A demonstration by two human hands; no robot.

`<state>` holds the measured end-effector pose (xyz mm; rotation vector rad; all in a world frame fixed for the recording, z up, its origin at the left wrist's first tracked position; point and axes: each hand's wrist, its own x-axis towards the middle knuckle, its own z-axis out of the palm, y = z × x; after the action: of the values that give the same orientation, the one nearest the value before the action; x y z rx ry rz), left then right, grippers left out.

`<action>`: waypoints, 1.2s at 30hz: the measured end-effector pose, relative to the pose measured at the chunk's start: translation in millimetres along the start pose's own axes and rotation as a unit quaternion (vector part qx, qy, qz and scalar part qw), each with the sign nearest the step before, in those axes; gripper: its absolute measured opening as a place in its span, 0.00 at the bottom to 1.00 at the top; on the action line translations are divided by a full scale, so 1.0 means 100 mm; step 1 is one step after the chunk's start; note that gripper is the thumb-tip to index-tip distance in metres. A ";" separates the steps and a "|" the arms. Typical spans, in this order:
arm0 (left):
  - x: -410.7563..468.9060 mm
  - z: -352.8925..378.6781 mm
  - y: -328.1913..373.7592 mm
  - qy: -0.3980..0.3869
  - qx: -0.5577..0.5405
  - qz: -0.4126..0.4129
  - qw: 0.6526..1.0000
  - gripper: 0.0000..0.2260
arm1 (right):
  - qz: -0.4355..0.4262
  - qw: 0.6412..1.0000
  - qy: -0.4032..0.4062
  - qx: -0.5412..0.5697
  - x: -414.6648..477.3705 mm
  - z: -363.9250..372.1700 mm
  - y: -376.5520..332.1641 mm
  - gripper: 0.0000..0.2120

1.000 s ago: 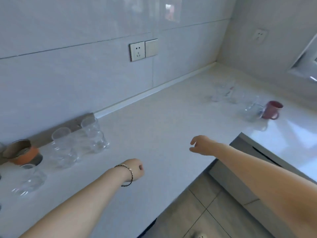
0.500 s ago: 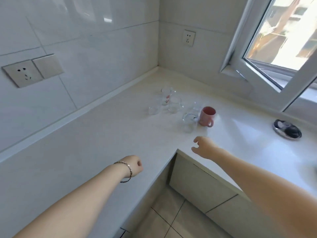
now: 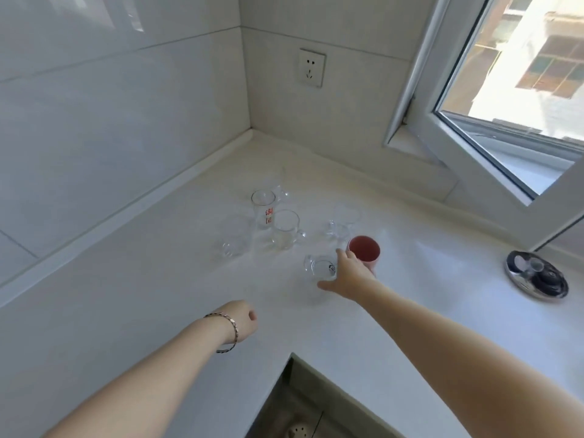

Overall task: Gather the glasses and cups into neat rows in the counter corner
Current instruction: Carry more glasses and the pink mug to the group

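Observation:
Several clear glasses stand loosely grouped on the white counter point(image 3: 132, 305) near its corner. A tall glass with red print point(image 3: 263, 207) is farthest back, a handled glass mug point(image 3: 287, 229) is in front of it, a low tumbler point(image 3: 234, 242) is to the left, and another clear glass point(image 3: 343, 220) is to the right. A pink cup point(image 3: 364, 249) stands beside a short clear glass point(image 3: 321, 267). My right hand point(image 3: 346, 275) is spread open at that short glass, thumb below it and fingers between it and the pink cup. My left hand point(image 3: 241, 320), with a bracelet, hovers in a loose fist over the counter.
A metal lid with a black knob point(image 3: 535, 278) lies on the counter at the right. An open window frame point(image 3: 493, 147) leans in over the right side. A wall socket point(image 3: 312, 67) is above the corner. The counter's inner edge point(image 3: 292, 355) drops to the floor below.
The view has swung right from the left stretch of counter to the corner. My right hand has reached forward to the short glass by the pink cup. My left hand stays put.

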<state>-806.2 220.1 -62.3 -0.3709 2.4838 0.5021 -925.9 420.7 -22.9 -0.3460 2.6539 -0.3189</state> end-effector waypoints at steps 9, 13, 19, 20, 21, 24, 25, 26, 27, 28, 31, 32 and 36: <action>0.38 -0.19 0.03 -0.006 -0.022 -0.025 0.999 0.05 | -0.027 0.997 -0.066 -0.006 0.46 0.07 -0.04 0.35; 0.17 -0.15 -0.03 0.005 -0.034 -0.058 0.998 0.09 | -0.044 0.997 -0.063 -0.015 0.35 0.09 -0.01 0.33; -0.55 0.23 -0.25 0.032 -0.080 -0.129 0.988 0.07 | -0.137 0.987 -0.069 -0.053 -0.17 0.17 -0.12 0.36; -0.73 0.32 -0.31 0.035 -0.089 -0.142 0.985 0.08 | -0.158 0.983 -0.073 -0.059 -0.29 0.20 -0.18 0.36; -0.91 0.41 -0.36 0.040 -0.100 -0.159 0.981 0.08 | -0.180 0.979 -0.077 -0.063 -0.41 0.23 -0.25 0.35; -1.46 0.68 -0.56 0.065 -0.131 -0.207 0.967 0.06 | -0.248 0.961 -0.089 -0.085 -0.80 0.36 -0.52 0.34; -1.66 0.78 -0.64 0.068 -0.139 -0.226 0.962 0.06 | -0.270 0.953 -0.097 -0.095 -0.94 0.42 -0.63 0.34; -1.87 0.88 -0.72 0.072 -0.149 -0.244 0.955 0.05 | -0.290 0.945 -0.107 -0.104 -1.08 0.48 -0.74 0.34; -2.07 0.97 -0.80 0.075 -0.160 -0.262 0.949 0.05 | -0.310 0.937 -0.114 -0.113 -1.23 0.55 -0.86 0.34; -2.28 1.07 -0.89 0.079 -0.169 -0.277 0.943 0.06 | -0.331 0.928 -0.120 -0.122 -1.38 0.62 -0.99 0.34; -2.91 1.35 -1.15 0.093 -0.198 -0.321 0.921 0.11 | -0.389 0.899 -0.131 -0.151 -1.83 0.87 -1.43 0.33; -3.11 1.44 -1.26 0.097 -0.210 -0.338 0.912 0.11 | -0.408 0.889 -0.135 -0.159 -1.98 0.96 -1.58 0.34; -3.88 1.84 -1.78 0.108 -0.253 -0.398 0.875 0.05 | -0.469 0.850 -0.152 -0.185 -2.62 1.40 -2.22 0.34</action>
<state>-343.6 198.3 -24.8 -1.6414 2.0841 0.7601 -591.8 264.7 19.5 -1.6699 2.0208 -0.0136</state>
